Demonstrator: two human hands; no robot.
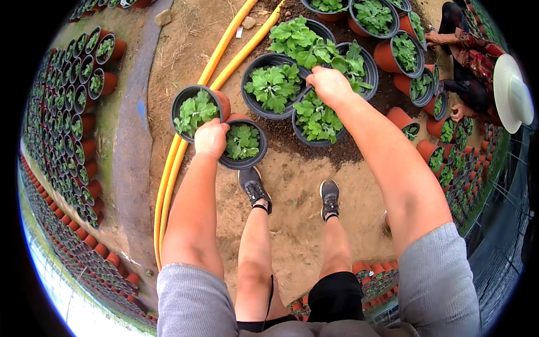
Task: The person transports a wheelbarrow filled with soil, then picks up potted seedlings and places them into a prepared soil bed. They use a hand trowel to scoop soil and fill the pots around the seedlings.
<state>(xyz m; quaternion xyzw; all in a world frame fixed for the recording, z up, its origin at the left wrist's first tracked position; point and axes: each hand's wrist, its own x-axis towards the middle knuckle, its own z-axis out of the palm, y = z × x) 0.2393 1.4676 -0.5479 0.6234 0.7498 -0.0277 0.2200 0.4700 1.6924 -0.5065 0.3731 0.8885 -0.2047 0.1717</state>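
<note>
My left hand (210,138) is closed where the rims of two terracotta-coloured plastic pots meet. The left pot (223,102) tilts over the yellow hoses, and the other pot (264,147) hangs just above my shoe (254,185). Each has a black inside and a leafy green plant. To the right, my right hand (330,87) grips the touching rims of two more potted plants, a larger-looking pot (247,99) and a lower pot (299,131). Its fingertips are partly hidden by rims and leaves. Beyond that hand, two further pots (372,69) (324,29) stand close together.
Two yellow hoses (227,42) curve along the ground at left. Dark loose soil (349,149) lies under the right-hand pots. A person in a pale hat (511,92) works among pots at right. Rows of potted plants (86,122) line the left beyond a grey ground sheet (130,181).
</note>
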